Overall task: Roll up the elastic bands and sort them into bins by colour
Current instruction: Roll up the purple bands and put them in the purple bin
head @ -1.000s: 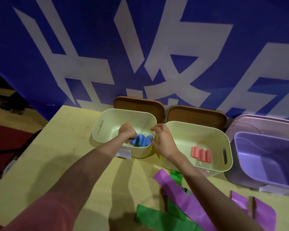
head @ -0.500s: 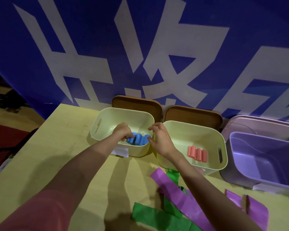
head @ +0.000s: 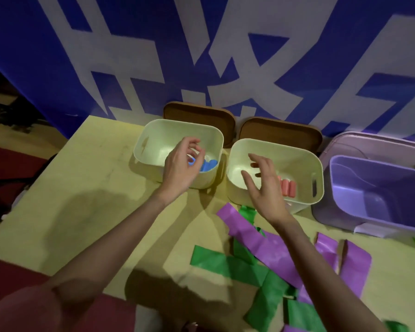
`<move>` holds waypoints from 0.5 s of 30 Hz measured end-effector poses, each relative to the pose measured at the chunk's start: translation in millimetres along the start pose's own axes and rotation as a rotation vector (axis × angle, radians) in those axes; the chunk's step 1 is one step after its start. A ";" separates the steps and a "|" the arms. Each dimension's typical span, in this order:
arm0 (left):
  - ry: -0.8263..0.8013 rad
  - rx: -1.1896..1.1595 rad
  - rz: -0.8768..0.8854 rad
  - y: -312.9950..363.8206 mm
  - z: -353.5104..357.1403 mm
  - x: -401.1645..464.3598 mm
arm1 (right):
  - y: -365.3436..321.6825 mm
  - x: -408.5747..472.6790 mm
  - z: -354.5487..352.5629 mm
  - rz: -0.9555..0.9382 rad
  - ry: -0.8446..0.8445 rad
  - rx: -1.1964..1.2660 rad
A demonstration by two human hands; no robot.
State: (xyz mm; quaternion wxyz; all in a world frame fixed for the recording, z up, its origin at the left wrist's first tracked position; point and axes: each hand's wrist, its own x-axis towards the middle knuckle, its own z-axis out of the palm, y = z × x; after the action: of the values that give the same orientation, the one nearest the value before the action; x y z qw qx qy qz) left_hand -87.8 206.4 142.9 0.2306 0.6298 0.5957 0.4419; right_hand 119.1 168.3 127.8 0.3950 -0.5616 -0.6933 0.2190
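The left hand (head: 181, 167) hangs over the left bin (head: 151, 140), fingers loosely spread and grasping nothing; the blue rolls (head: 207, 165) lie just under its fingertips, inside the bin. The right hand (head: 265, 185) is likewise released, fingers splayed over the near wall of the middle bin (head: 318, 164), with the red rolls (head: 288, 186) just beyond its knuckles on that bin's floor. Both hands look free for a new band.

The unrolled bands lie on the tabletop (head: 82, 200) below the right wrist: purple bands (head: 256, 238) crossing over green bands (head: 225, 262), tangled in one heap. A purple tub (head: 369, 185) stands right of the right hand; whether it holds anything I cannot tell.

To do the next step well, I would take the topmost band, likely a purple one, since pulling a green one from beneath would drag the rest. Draw it clear, lay it flat, pinch one end and roll tightly with both hands, keeping the edges aligned so the roll does not cone. These bands probably spring open, so set the roll down snug against a wall or its neighbours before letting go.
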 end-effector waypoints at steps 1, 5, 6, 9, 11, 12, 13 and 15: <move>-0.004 -0.041 0.036 5.6 1.4 -16.9 | 3.5 -11.1 -7.3 0.018 0.015 -0.001; -0.149 -0.080 0.056 10.6 13.7 -74.8 | 24.3 -56.8 -31.2 0.027 0.043 0.001; -0.183 -0.073 0.029 7.8 18.5 -86.0 | 30.8 -67.7 -35.6 0.037 0.040 0.009; -0.223 -0.050 -0.088 -6.9 35.8 -113.0 | 48.7 -97.6 -44.6 0.109 0.028 0.029; -0.264 -0.007 -0.112 -16.7 42.8 -124.5 | 56.1 -112.5 -45.8 0.136 0.008 0.034; -0.294 0.012 -0.116 -21.3 48.7 -131.1 | 62.3 -120.8 -46.0 0.147 0.001 0.027; -0.320 0.021 -0.124 -25.0 55.0 -137.4 | 69.2 -128.5 -45.4 0.158 -0.005 0.017; -0.348 0.027 -0.139 -32.3 67.6 -151.1 | 82.7 -142.2 -42.7 0.174 -0.022 0.002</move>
State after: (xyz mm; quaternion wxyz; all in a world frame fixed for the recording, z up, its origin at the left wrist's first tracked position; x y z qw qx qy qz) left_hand -34.1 84.0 39.9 0.3513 0.6572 0.5949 0.3013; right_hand 211.2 49.5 48.3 0.3674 -0.6167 -0.6460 0.2595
